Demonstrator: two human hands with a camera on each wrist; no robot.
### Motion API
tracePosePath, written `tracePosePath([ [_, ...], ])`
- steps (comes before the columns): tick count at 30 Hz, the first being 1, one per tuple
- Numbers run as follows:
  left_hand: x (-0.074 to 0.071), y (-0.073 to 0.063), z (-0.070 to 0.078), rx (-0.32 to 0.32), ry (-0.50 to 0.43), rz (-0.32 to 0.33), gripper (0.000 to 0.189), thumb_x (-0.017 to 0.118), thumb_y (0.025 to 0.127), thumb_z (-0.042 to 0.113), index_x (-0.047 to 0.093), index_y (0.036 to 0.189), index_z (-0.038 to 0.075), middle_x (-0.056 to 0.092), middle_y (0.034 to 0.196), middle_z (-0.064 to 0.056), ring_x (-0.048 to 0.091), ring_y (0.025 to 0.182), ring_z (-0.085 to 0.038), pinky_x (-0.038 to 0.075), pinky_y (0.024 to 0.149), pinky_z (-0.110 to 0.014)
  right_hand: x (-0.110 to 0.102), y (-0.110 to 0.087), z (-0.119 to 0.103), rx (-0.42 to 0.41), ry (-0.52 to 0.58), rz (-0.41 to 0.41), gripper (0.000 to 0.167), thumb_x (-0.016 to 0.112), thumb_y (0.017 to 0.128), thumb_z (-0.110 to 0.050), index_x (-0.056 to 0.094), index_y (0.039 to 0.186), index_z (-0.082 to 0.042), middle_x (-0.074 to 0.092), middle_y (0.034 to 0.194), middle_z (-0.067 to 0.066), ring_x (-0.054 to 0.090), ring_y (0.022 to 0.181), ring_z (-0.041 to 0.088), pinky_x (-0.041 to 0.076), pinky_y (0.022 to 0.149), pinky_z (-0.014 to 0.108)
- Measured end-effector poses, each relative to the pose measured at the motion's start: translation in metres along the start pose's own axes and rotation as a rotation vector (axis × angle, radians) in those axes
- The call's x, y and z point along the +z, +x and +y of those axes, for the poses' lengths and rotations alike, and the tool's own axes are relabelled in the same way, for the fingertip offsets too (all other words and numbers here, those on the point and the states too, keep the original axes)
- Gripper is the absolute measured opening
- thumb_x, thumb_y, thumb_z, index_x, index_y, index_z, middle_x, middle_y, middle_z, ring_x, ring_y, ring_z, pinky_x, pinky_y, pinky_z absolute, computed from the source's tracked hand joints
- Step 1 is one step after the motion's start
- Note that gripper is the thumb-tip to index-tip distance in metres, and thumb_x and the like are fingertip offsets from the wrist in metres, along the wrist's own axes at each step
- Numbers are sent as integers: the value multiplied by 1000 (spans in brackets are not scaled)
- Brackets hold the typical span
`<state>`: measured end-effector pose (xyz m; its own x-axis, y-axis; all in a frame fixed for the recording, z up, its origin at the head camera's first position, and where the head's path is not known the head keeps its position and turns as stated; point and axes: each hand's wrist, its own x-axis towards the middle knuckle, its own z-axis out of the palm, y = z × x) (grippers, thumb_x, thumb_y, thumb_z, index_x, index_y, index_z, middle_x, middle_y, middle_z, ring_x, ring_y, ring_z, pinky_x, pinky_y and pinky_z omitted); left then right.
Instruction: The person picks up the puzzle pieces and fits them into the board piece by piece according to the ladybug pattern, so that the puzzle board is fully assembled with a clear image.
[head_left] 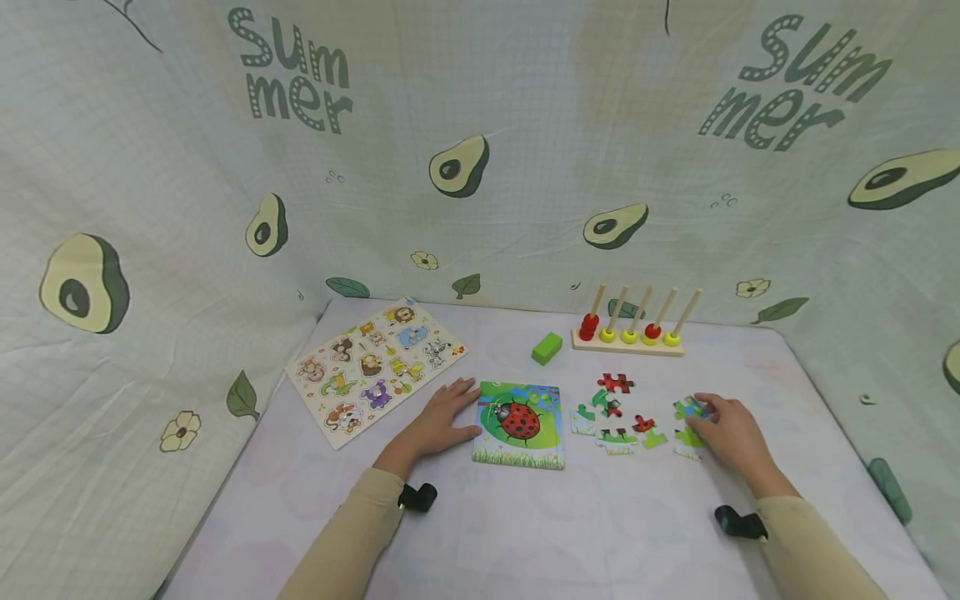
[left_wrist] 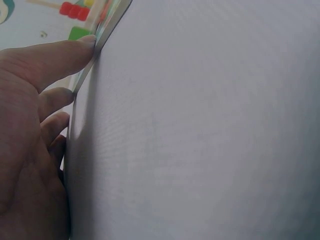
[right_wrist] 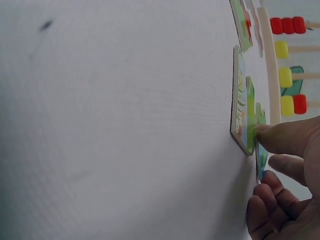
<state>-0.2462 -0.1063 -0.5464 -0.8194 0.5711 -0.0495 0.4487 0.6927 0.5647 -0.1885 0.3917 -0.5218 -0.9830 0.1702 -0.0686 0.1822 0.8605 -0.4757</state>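
Observation:
A square ladybug picture board (head_left: 517, 425) lies flat on the table. My left hand (head_left: 442, 419) rests at its left edge, fingers spread and rather straight; in the left wrist view the thumb (left_wrist: 75, 52) touches the board's edge. On the right, my right hand (head_left: 727, 429) pinches a green and blue jigsaw piece (head_left: 684, 408) between thumb and fingers. Just below it lies another jigsaw piece (head_left: 687, 450) with a grass edge, also seen beside the thumb in the right wrist view. Several loose ladybug jigsaw pieces (head_left: 618, 436) lie between board and right hand, with a red piece (head_left: 615, 382) above them.
A wooden animal puzzle board (head_left: 375, 367) lies angled at the back left. Near the back are a green block (head_left: 547, 348) and a peg stand (head_left: 628, 347) with red and yellow beads. Printed cloth walls surround the table (head_left: 585, 533).

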Motion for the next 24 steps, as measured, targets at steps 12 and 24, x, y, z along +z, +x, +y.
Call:
tracePosePath([
  [12, -1, -1, 1, 4, -2, 3, 72, 66, 98, 40, 37, 158, 13, 23, 168, -7, 13, 156, -28, 6, 128, -44, 3, 4, 1, 3, 44, 2, 56, 67, 97, -17, 43, 141, 8, 51, 118, 32, 54, 100, 41, 50, 78, 53],
  [24, -1, -2, 2, -2, -13, 3, 72, 66, 98, 41, 38, 158, 13, 23, 168, -6, 13, 156, -27, 6, 128, -44, 2, 3, -6, -75, 11, 11, 52, 66, 98, -16, 48, 145, 0, 60, 97, 18, 53, 83, 28, 43, 65, 34],
])
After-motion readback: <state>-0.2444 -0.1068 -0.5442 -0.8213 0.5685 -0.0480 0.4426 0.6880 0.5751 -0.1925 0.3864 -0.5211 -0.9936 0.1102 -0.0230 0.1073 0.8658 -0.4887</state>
